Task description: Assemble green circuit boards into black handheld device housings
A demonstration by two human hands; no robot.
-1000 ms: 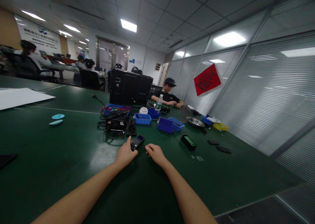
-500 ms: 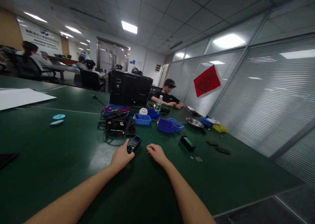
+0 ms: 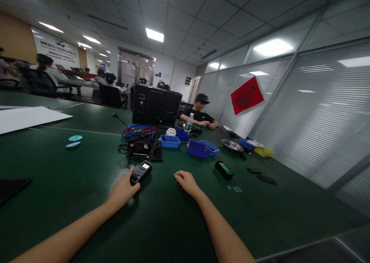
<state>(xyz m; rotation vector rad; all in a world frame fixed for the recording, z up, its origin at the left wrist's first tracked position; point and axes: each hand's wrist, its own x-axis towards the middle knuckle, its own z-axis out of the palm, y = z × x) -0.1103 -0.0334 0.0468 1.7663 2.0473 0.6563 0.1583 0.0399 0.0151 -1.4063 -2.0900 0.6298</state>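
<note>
My left hand [image 3: 125, 189] grips the lower end of a black handheld device [image 3: 141, 172] on the green table [image 3: 162, 224]. Its small screen shines white, with buttons below it; its exact kind is unclear. The fingers wrap round its near end and hide part of it. To the right, my right hand [image 3: 186, 181] rests on the tabletop with its fingers curled closed, and nothing shows in them. Just beyond the device lies a black boxy unit [image 3: 140, 149] with tangled cables. Farther right sits a black case with a green panel [image 3: 224, 170].
Blue trays [image 3: 170, 141], a purple-blue bin [image 3: 197, 149], a water bottle [image 3: 189, 123] and a metal bowl [image 3: 232, 145] stand farther back. Behind them rises a black monitor back [image 3: 156, 105]. A person [image 3: 200, 112] sits across the table. Flat black pieces [image 3: 267, 179] lie right.
My left hand has moved left and toward me with the device, whose dark screen now shows white. My right hand stays in place on the table. The view has shifted slightly.
</note>
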